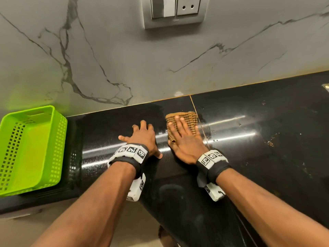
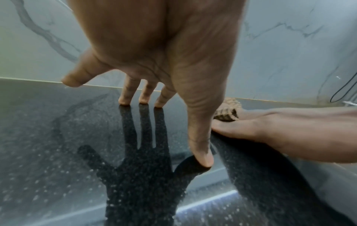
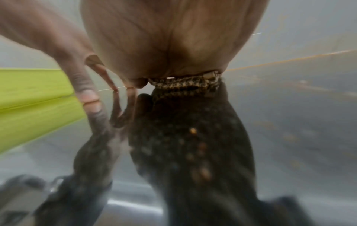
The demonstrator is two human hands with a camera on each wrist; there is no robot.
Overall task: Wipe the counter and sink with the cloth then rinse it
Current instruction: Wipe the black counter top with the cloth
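The cloth (image 1: 183,122), a brown woven one, is pressed flat on the black counter (image 1: 249,157) by the right hand (image 1: 185,141). The fingers of this hand are kept straight and close together on top of the cloth, and nothing is pinched by them. The cloth lies in the far part of the counter, near the wall (image 1: 124,59), just at a thin seam in the stone. In the right wrist view the picture is blurred, so only the near edge of the cloth is made out under the palm.

The left hand (image 1: 142,138) is laid on the bare counter just to the left of the cloth. Its fingers are spread, and in the left wrist view only the fingertips (image 2: 124,101) and the thumb are seen touching the stone. Nothing is held by it; it seems to be used as a support.

A green basket (image 1: 33,150) is placed at the far left of the counter, well apart from the hands.

The task is judged to be in its early part. A damp, dull patch is seen around the cloth and to its left, so this part is probably wiped already. To the right, water drops and small brown crumbs (image 1: 270,142) are still lying on the stone, so this side is left to be wiped. The sink is not visible in any view, and the rinsing is not yet done.
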